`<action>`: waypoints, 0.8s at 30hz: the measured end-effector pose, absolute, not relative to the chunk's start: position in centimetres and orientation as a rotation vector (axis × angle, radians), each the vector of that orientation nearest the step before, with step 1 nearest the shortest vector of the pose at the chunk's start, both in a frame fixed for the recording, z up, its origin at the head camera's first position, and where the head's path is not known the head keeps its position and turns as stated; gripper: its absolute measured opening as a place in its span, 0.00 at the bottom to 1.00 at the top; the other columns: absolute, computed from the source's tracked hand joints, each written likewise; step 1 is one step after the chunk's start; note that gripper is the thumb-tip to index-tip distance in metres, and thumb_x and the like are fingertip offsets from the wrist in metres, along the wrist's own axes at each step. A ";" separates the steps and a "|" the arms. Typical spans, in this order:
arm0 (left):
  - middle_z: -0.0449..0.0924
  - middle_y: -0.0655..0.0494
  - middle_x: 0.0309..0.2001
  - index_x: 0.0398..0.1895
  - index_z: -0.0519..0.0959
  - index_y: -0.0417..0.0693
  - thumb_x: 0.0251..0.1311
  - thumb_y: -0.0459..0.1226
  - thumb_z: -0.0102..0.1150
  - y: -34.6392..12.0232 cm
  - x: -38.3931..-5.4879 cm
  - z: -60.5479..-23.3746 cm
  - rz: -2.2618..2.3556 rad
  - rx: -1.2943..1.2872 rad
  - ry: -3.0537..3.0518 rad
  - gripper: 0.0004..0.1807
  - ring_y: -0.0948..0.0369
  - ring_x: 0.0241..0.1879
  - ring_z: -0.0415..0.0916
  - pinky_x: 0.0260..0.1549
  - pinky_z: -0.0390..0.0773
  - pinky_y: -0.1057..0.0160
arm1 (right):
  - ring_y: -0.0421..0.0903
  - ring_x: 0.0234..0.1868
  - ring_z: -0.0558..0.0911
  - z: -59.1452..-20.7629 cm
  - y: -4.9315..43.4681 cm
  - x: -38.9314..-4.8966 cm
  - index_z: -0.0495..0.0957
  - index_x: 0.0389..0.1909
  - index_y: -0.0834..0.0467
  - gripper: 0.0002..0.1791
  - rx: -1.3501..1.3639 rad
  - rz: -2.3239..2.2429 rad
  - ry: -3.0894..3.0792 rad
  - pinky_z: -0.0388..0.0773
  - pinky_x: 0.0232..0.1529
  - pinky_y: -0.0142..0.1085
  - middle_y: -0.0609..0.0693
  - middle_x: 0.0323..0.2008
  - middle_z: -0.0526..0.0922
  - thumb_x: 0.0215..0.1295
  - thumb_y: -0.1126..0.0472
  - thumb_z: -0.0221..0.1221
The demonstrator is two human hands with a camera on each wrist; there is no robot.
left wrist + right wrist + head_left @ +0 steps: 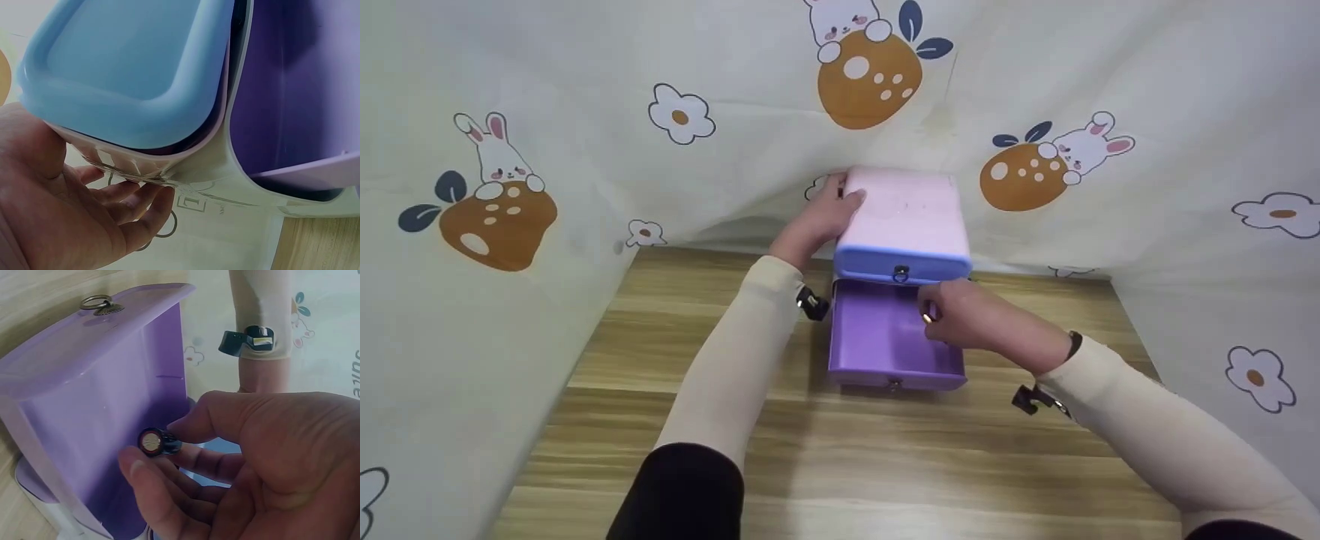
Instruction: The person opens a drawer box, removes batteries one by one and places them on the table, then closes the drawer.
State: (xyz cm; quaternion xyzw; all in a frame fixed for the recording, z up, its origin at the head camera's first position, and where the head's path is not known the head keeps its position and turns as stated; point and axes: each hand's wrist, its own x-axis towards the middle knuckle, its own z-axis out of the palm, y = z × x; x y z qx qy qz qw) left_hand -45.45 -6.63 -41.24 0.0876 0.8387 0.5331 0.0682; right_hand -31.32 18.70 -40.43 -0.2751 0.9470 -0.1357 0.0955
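Observation:
A small two-drawer cabinet with a pink top (907, 210) stands against the back sheet. Its blue upper drawer (877, 262) is closed, and the purple lower drawer (870, 330) is pulled out. At the cabinet's left side is my left hand (821, 217), its thumb on the top edge and its loosely bent fingers against the side wall. Over the purple drawer, my right hand (971, 315) pinches a small black cylinder (154, 441) with a gold-coloured end between thumb and fingers. The cylinder's kind cannot be told. The drawer's far right part is hidden behind this hand.
Ring pulls hang on the drawer fronts, the blue drawer's ring (900, 274) among them. A wood-grain surface (675, 360) lies beneath. A sheet (750, 172) printed with rabbits and flowers walls the back and sides. Dark clips (812, 304) sit at both wrists.

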 end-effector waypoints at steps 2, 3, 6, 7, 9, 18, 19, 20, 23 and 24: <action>0.60 0.44 0.85 0.89 0.53 0.45 0.88 0.52 0.46 -6.6 -45.5 -41.2 1.595 0.261 2.535 0.37 0.50 0.84 0.57 0.81 0.59 0.54 | 0.49 0.31 0.79 -40.5 19.1 -31.2 0.83 0.36 0.57 0.07 -0.803 -0.438 2.818 0.79 0.35 0.45 0.48 0.26 0.80 0.56 0.68 0.67; 0.60 0.44 0.85 0.89 0.52 0.45 0.88 0.52 0.46 -6.7 -45.5 -41.2 1.591 0.259 2.536 0.37 0.50 0.84 0.57 0.81 0.59 0.54 | 0.49 0.31 0.79 -40.4 19.2 -31.2 0.83 0.36 0.57 0.07 -0.786 -0.456 2.821 0.80 0.35 0.45 0.49 0.27 0.80 0.57 0.68 0.67; 0.60 0.44 0.85 0.89 0.53 0.44 0.88 0.52 0.46 -6.7 -45.5 -41.1 1.587 0.256 2.533 0.37 0.51 0.84 0.57 0.81 0.59 0.55 | 0.49 0.32 0.79 -40.3 19.8 -31.0 0.83 0.37 0.58 0.06 -0.757 -0.519 2.834 0.79 0.34 0.44 0.49 0.28 0.81 0.60 0.68 0.67; 0.60 0.44 0.85 0.89 0.53 0.44 0.88 0.52 0.46 -6.7 -45.5 -41.1 1.585 0.258 2.533 0.37 0.51 0.84 0.57 0.81 0.59 0.55 | 0.48 0.31 0.78 -40.2 20.0 -31.0 0.83 0.38 0.58 0.06 -0.742 -0.538 2.840 0.79 0.34 0.43 0.49 0.28 0.80 0.61 0.68 0.67; 0.60 0.44 0.85 0.88 0.53 0.44 0.88 0.52 0.46 -6.7 -45.5 -41.1 1.585 0.259 2.531 0.37 0.51 0.84 0.57 0.81 0.59 0.55 | 0.48 0.31 0.78 -40.0 20.4 -30.9 0.83 0.38 0.58 0.06 -0.716 -0.579 2.856 0.77 0.32 0.42 0.49 0.28 0.80 0.61 0.67 0.67; 0.59 0.45 0.86 0.89 0.51 0.45 0.88 0.52 0.46 -6.7 -45.3 -40.9 1.593 0.248 2.520 0.38 0.51 0.84 0.55 0.82 0.58 0.54 | 0.47 0.29 0.78 -39.1 22.2 -30.9 0.83 0.41 0.59 0.05 -0.623 -0.731 2.911 0.76 0.32 0.42 0.49 0.28 0.81 0.65 0.68 0.64; 0.58 0.45 0.86 0.89 0.51 0.45 0.88 0.52 0.46 -6.7 -45.4 -40.9 1.592 0.248 2.520 0.38 0.51 0.84 0.55 0.82 0.58 0.54 | 0.47 0.29 0.78 -39.0 22.4 -30.9 0.82 0.41 0.59 0.05 -0.606 -0.751 2.908 0.76 0.31 0.41 0.49 0.28 0.81 0.66 0.68 0.63; 0.58 0.45 0.86 0.89 0.51 0.45 0.88 0.52 0.46 -6.7 -45.4 -40.9 1.592 0.248 2.521 0.38 0.51 0.84 0.55 0.82 0.58 0.54 | 0.46 0.28 0.79 -38.9 22.6 -31.0 0.82 0.41 0.60 0.04 -0.588 -0.768 2.906 0.76 0.30 0.41 0.50 0.27 0.82 0.66 0.68 0.63; 0.58 0.45 0.86 0.90 0.51 0.44 0.88 0.52 0.47 -6.6 -45.4 -41.0 1.591 0.246 2.525 0.39 0.51 0.84 0.55 0.82 0.57 0.54 | 0.46 0.26 0.81 -38.7 23.1 -31.1 0.81 0.42 0.60 0.04 -0.542 -0.819 2.897 0.78 0.27 0.39 0.50 0.27 0.82 0.68 0.67 0.63; 0.58 0.45 0.86 0.90 0.51 0.44 0.88 0.52 0.47 -6.6 -45.4 -41.0 1.590 0.247 2.527 0.39 0.51 0.84 0.55 0.82 0.57 0.54 | 0.46 0.25 0.81 -38.6 23.3 -31.2 0.81 0.42 0.59 0.04 -0.527 -0.829 2.896 0.78 0.26 0.39 0.50 0.27 0.83 0.69 0.66 0.63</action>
